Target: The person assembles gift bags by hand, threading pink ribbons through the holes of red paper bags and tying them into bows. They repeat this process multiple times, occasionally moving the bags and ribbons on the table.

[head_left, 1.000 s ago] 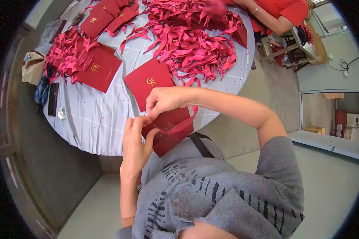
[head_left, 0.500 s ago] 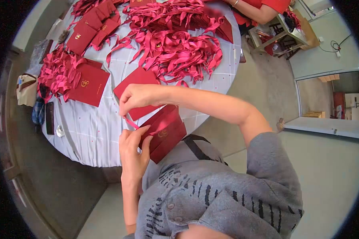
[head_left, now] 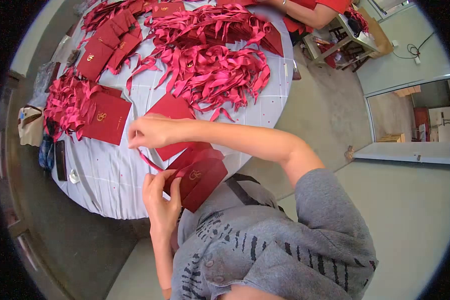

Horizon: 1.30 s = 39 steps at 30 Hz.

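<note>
Directly against the left hand [head_left: 162,201], red bag [head_left: 203,184], ribbon [head_left: 149,161] toward right hand [head_left: 154,131].

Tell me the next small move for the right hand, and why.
Probably draw the ribbon gently away from the red bag with the right hand: it appears to pinch the ribbon, which runs to the bag's edge near the left hand, and that hand seems to hold the bag steady there.
</note>
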### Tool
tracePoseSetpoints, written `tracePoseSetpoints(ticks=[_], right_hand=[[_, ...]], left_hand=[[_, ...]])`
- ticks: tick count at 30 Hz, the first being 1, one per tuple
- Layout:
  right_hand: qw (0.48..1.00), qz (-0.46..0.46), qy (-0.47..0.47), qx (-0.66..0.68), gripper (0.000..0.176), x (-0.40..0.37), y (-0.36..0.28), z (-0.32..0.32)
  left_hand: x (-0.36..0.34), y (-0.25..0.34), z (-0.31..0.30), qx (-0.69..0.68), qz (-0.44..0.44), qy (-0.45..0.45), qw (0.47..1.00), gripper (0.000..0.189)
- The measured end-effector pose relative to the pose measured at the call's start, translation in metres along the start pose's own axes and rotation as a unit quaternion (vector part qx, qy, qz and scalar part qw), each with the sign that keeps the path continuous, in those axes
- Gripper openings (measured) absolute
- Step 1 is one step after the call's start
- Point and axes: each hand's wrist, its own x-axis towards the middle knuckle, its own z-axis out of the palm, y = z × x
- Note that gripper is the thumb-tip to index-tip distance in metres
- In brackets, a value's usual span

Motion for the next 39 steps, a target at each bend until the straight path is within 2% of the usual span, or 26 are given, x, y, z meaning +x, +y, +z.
tracePoseSetpoints(ticks=[1, 3, 5, 6, 7, 9, 12, 17, 19, 22, 26, 29, 32, 34, 36, 38, 39], right_hand=[[0.994, -0.009, 0.053, -0.095, 0.026, -0.006, -0.012, -0.009], [0.998, -0.042, 0.04, -0.04, 0.028, -0.032, -0.037, -0.031], [0.995, -0.071, 0.015, -0.071, 0.028, -0.062, -0.044, -0.037], [0.987, -0.079, 0.007, -0.141, 0.033, -0.075, -0.043, -0.034], [0.96, -0.147, 0.059, -0.229, 0.031, -0.087, -0.037, -0.027], [0.93, -0.137, 0.106, -0.323, 0.025, -0.101, -0.031, -0.012], [0.912, -0.127, 0.146, -0.36, 0.017, -0.107, -0.012, -0.003], [0.928, -0.117, 0.155, -0.317, 0.021, -0.115, -0.002, 0.005], [0.936, -0.084, 0.14, -0.311, 0.024, -0.121, 0.003, 0.007], [0.949, -0.062, 0.126, -0.282, 0.022, -0.129, 0.017, 0.011], [0.939, -0.026, 0.085, -0.332, 0.016, -0.144, 0.045, 0.016], [0.961, 0.056, 0.089, -0.254, 0.012, -0.154, 0.057, 0.01], [0.963, 0.109, 0.102, -0.225, 0.011, -0.164, 0.054, -0.001], [0.963, 0.102, 0.108, -0.224, 0.012, -0.171, 0.055, -0.012], [0.964, 0.096, 0.114, -0.221, 0.013, -0.173, 0.047, -0.016], [0.965, 0.211, 0.155, 0.014, 0.014, -0.171, 0.026, -0.022], [0.965, 0.211, 0.154, 0.012, 0.014, -0.171, 0.025, -0.022]], left_hand=[[0.0, -0.002, -0.002, -0.007, -0.014, 0.006, 1.0, 0.015], [0.001, -0.01, -0.006, -0.014, -0.02, 0.01, 1.0, 0.015], [0.003, -0.014, -0.009, -0.033, -0.053, 0.025, 0.998, 0.014], [0.003, -0.018, -0.012, -0.021, -0.05, 0.021, 0.998, 0.015], [0.004, -0.02, -0.012, -0.018, -0.055, 0.021, 0.998, 0.014], [0.009, -0.025, -0.012, 0.006, -0.041, 0.013, 0.999, 0.013], [0.014, -0.03, -0.01, 0.012, -0.027, -0.004, 1.0, 0.012], [0.015, -0.047, -0.007, 0.003, -0.041, -0.01, 0.999, 0.013], [0.013, -0.057, -0.007, 0.004, -0.046, -0.017, 0.999, 0.013], [0.013, -0.077, -0.001, 0.008, -0.086, -0.039, 0.996, 0.014], [0.008, -0.112, 0.013, 0.001, -0.102, -0.016, 0.995, 0.015], [0.004, -0.127, 0.018, 0.035, -0.11, -0.004, 0.993, 0.016], [0.003, -0.131, 0.022, 0.087, -0.102, 0.011, 0.991, 0.017], [0.005, -0.121, 0.019, 0.189, -0.043, 0.013, 0.981, 0.017], [0.006, -0.115, 0.018, 0.222, -0.038, 0.006, 0.974, 0.017], [0.012, -0.107, 0.021, 0.252, -0.031, 0.003, 0.967, 0.017], [0.018, -0.104, 0.024, 0.199, -0.011, -0.001, 0.98, 0.017]])
